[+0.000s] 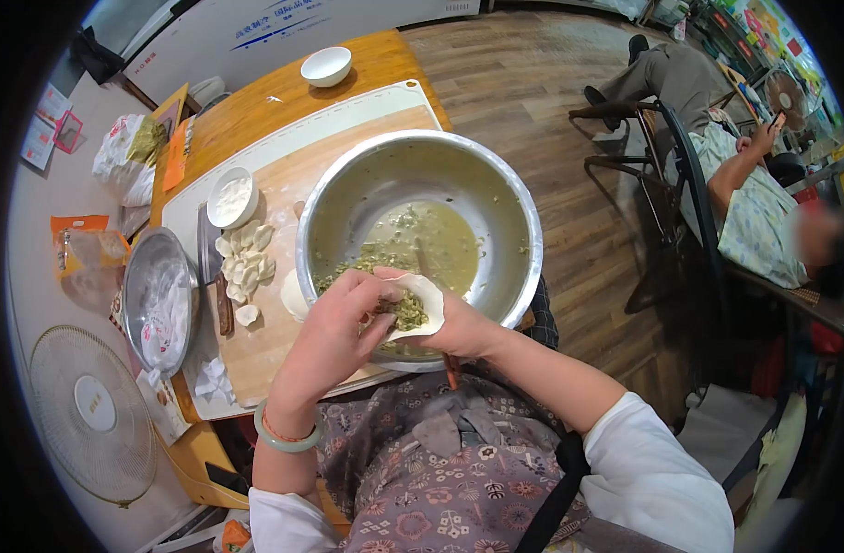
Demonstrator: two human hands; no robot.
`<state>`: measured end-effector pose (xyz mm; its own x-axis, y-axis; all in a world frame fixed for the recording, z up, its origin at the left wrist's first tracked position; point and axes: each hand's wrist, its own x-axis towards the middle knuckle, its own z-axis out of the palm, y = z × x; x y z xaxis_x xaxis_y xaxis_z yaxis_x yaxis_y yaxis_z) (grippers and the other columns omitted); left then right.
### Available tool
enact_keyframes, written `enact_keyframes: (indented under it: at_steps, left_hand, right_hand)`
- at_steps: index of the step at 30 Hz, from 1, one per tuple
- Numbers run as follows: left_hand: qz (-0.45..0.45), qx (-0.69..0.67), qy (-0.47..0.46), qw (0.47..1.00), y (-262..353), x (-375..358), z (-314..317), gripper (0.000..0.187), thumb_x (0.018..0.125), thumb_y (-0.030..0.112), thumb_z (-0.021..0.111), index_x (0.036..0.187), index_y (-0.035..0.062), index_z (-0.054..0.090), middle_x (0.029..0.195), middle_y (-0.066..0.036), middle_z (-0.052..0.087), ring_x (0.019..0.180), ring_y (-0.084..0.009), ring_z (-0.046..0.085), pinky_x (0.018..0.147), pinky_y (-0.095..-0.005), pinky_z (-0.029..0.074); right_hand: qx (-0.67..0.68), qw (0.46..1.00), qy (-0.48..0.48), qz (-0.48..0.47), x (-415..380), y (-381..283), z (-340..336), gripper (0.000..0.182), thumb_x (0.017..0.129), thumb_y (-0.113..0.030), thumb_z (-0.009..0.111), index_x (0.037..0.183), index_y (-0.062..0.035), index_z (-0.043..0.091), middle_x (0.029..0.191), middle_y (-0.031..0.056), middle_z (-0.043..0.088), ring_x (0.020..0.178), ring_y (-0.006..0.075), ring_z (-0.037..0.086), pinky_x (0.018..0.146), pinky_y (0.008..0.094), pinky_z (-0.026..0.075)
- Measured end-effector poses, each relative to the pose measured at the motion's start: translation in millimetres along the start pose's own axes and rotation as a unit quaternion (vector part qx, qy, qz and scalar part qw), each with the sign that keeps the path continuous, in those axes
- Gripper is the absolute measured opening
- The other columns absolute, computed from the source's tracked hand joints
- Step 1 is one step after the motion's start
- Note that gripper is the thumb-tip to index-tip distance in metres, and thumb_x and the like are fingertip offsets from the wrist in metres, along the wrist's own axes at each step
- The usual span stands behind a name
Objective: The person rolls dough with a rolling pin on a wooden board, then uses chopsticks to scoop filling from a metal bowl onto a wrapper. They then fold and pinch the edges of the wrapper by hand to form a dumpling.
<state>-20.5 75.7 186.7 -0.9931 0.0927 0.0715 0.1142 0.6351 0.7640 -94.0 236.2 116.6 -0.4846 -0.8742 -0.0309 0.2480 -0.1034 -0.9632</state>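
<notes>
A round dumpling wrapper with chopped green filling lies cupped in my right hand, over the near rim of a large steel bowl. My left hand, with a pale bangle on the wrist, has its fingers curled at the wrapper's left side, thumb and fingertips against the filling. Part of the grip is hidden. Inside the bowl are more green filling and watery liquid. Left of it, small dough pieces lie on a wooden board, and a flat wrapper shows partly beside the bowl.
A bowl of white flour, a knife and a steel basin with plastic bags stand to the left. A white bowl sits at the back. A fan is at lower left; a person sits on a chair at right.
</notes>
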Motion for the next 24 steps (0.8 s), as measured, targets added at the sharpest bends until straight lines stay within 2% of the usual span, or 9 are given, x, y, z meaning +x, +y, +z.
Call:
enact_keyframes:
  at_steps: [3, 5, 6, 8, 15, 17, 21, 23, 24]
  left_hand:
    - [-0.055, -0.004, 0.002, 0.998, -4, 0, 4, 0.024, 0.074, -0.002, 0.063, 0.097, 0.0024, 0.057, 0.086, -0.009, 0.055, 0.078, -0.0195, 0.057, 0.07, -0.03, 0.047]
    - [-0.081, -0.124, 0.06, 0.987, -16, -3, 13, 0.02, 0.076, -0.003, 0.062, 0.095, 0.002, 0.057, 0.084, -0.005, 0.056, 0.075, -0.0124, 0.056, 0.067, -0.0258, 0.047]
    - [-0.081, -0.124, 0.059, 0.987, -18, -4, 12, 0.02, 0.076, -0.003, 0.062, 0.095, 0.002, 0.057, 0.084, -0.005, 0.056, 0.075, -0.0124, 0.056, 0.067, -0.0258, 0.047]
    - [-0.121, -0.253, 0.102, 0.955, -21, -6, 11, 0.016, 0.079, -0.003, 0.061, 0.094, 0.0016, 0.056, 0.088, -0.002, 0.056, 0.077, -0.008, 0.054, 0.069, -0.0235, 0.047]
    - [-0.12, -0.331, 0.109, 0.929, -20, -4, 8, 0.015, 0.081, -0.004, 0.059, 0.095, 0.0024, 0.055, 0.089, 0.001, 0.056, 0.077, -0.0054, 0.053, 0.07, -0.0194, 0.044]
    - [-0.145, -0.359, 0.165, 0.907, -23, -9, 0, 0.015, 0.082, -0.004, 0.059, 0.094, 0.0033, 0.055, 0.087, 0.002, 0.055, 0.076, -0.0038, 0.051, 0.067, -0.0173, 0.042]
    - [-0.145, -0.309, 0.19, 0.921, -43, -14, -5, 0.013, 0.083, -0.004, 0.057, 0.093, 0.004, 0.055, 0.086, 0.004, 0.054, 0.073, -0.0011, 0.049, 0.065, -0.0156, 0.04]
    - [-0.158, -0.284, 0.188, 0.927, -57, -15, 7, 0.016, 0.08, -0.005, 0.059, 0.094, 0.0031, 0.057, 0.086, 0.001, 0.056, 0.074, -0.0046, 0.05, 0.065, -0.0175, 0.04]
    - [-0.094, -0.042, 0.174, 0.979, -57, -16, 11, 0.019, 0.078, -0.003, 0.061, 0.096, 0.0025, 0.058, 0.088, -0.002, 0.056, 0.079, -0.0088, 0.052, 0.07, -0.0216, 0.042]
  right_hand:
    - [0.013, 1.0, 0.009, -0.015, -1, 2, -1, 0.075, 0.075, -0.007, 0.071, 0.138, -0.0077, 0.031, 0.129, 0.0062, 0.047, 0.117, 0.0148, 0.046, 0.099, 0.028, 0.035]
    - [0.026, 0.999, 0.021, -0.027, -1, 6, -2, 0.074, 0.075, -0.006, 0.071, 0.138, -0.0076, 0.032, 0.127, 0.006, 0.048, 0.115, 0.0144, 0.047, 0.098, 0.0278, 0.036]
    - [0.025, 0.999, 0.025, -0.032, -1, 7, -3, 0.074, 0.075, -0.006, 0.072, 0.137, -0.0074, 0.033, 0.127, 0.0059, 0.049, 0.115, 0.0141, 0.047, 0.098, 0.0277, 0.036]
    - [0.024, 0.999, 0.03, -0.037, -1, 7, -5, 0.073, 0.074, -0.006, 0.072, 0.137, -0.0071, 0.034, 0.126, 0.0058, 0.049, 0.115, 0.0138, 0.047, 0.098, 0.0276, 0.036]
    - [0.085, 0.994, 0.055, -0.032, -1, 8, -4, 0.073, 0.073, -0.003, 0.072, 0.136, -0.0076, 0.036, 0.129, 0.0054, 0.047, 0.116, 0.0139, 0.047, 0.099, 0.0275, 0.036]
    - [0.083, 0.994, 0.063, -0.042, -2, 9, -6, 0.073, 0.073, -0.002, 0.072, 0.136, -0.0077, 0.036, 0.13, 0.0055, 0.047, 0.116, 0.0141, 0.047, 0.1, 0.0276, 0.035]
    - [0.076, 0.993, 0.082, -0.031, -6, 8, -17, 0.077, 0.071, -0.001, 0.073, 0.136, -0.0047, 0.032, 0.132, 0.0087, 0.046, 0.12, 0.0178, 0.045, 0.101, 0.0316, 0.036]
    - [0.113, 0.989, 0.086, -0.03, -8, 5, -17, 0.077, 0.071, -0.001, 0.073, 0.136, -0.0039, 0.031, 0.132, 0.0096, 0.046, 0.12, 0.0181, 0.045, 0.101, 0.0318, 0.036]
    - [0.126, 0.988, 0.083, -0.029, -8, 3, -17, 0.077, 0.072, -0.001, 0.073, 0.136, -0.0037, 0.031, 0.131, 0.0099, 0.046, 0.12, 0.0184, 0.045, 0.101, 0.0319, 0.036]
